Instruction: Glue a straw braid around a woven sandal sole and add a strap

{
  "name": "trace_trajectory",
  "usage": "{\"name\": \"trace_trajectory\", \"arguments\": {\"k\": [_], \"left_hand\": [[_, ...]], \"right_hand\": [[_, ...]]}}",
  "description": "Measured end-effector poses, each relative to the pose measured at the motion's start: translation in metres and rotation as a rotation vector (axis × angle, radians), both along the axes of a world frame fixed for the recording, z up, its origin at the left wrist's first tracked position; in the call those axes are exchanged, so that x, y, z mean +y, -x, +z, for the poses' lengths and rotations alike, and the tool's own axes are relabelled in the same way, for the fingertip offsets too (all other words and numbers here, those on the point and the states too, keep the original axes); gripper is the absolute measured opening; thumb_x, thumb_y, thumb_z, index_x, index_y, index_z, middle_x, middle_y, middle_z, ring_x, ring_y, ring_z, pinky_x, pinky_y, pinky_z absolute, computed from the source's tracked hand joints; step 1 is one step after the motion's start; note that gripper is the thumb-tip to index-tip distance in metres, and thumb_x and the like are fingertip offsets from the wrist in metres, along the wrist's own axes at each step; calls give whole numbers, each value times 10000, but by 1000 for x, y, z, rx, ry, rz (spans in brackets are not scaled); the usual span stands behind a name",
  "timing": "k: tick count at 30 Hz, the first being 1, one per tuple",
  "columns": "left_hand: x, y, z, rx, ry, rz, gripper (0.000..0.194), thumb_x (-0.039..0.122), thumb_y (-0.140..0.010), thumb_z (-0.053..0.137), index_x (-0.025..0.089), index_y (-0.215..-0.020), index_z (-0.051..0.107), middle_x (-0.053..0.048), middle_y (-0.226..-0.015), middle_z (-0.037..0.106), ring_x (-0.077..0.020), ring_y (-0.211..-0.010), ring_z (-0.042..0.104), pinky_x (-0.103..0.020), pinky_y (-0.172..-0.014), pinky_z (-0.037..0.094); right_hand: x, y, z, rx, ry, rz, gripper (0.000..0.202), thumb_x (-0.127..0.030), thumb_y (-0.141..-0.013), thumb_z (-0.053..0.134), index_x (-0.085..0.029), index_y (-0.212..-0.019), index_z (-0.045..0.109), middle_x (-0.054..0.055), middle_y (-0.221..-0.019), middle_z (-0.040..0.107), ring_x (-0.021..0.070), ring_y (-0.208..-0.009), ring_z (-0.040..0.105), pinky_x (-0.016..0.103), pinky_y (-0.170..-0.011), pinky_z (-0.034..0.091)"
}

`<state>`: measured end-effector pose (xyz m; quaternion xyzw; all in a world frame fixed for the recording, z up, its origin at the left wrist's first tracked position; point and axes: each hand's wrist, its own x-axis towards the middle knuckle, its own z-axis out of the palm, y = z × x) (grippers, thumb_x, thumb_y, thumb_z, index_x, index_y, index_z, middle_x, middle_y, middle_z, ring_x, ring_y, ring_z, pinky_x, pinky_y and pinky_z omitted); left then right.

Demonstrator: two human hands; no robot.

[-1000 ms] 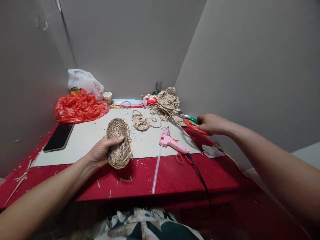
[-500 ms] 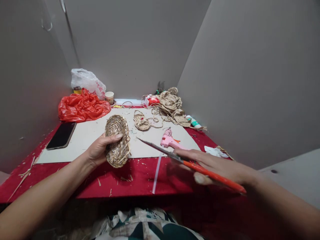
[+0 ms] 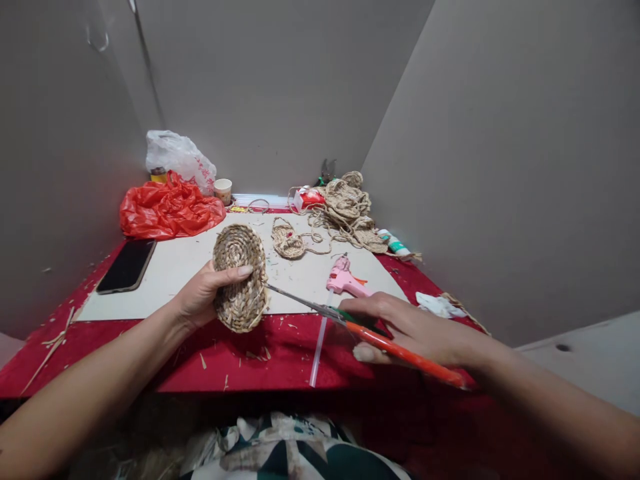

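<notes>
— Since a moment ago the scissors (image 3: 350, 319) have swung in; their blade tip now sits just beside the woven oval mat's (image 3: 239, 277) right edge.

— Grips?

— Left hand (image 3: 203, 297) clasps the coiled, braided straw mat upright above the red table (image 3: 280, 353). Right hand (image 3: 410, 330) is closed round the orange handles.

— Trimming stray fibres, I'd judge; blades must part first.

Hidden and cut-off parts around the oval woven straw mat (image 3: 239, 277)

The left hand (image 3: 206, 299) covers the mat's left edge, its fingers out of sight behind the weave. To the mat's right, the right hand (image 3: 410, 330) hides the loops of the orange-handled scissors (image 3: 370, 333) and the rear of the pink glue gun (image 3: 346, 280). Both forearms run off the lower picture edge. The print on the white plastic bag (image 3: 180, 155) beyond the mat is too small to read.
</notes>
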<state>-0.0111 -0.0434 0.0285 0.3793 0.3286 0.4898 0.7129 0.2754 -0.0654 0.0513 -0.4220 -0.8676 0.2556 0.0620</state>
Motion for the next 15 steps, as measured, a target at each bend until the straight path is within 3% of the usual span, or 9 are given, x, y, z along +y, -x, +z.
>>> {"name": "trace_trajectory", "arguments": {"k": [8, 15], "left_hand": [[-1, -2, 0, 39, -17, -15, 212, 146, -617, 767, 118, -805, 674, -67, -669, 709, -194, -541, 670, -293, -546, 582], [-1, -2, 2, 51, -31, -53, 188, 149, -619, 764, 113, -783, 680, -79, -663, 706, -208, -538, 668, -291, -497, 567]], "right_hand": [[0, -2, -8, 99, 43, -55, 407, -587, -716, 655, -181, -738, 663, -10, -585, 483, 138, -572, 448, 233, -528, 351], [3, -6, -10, 59, 150, -30, 410, -519, -744, 649, -177, -595, 481, -52, -553, 321, 98, -536, 312, 223, -495, 261]]}}
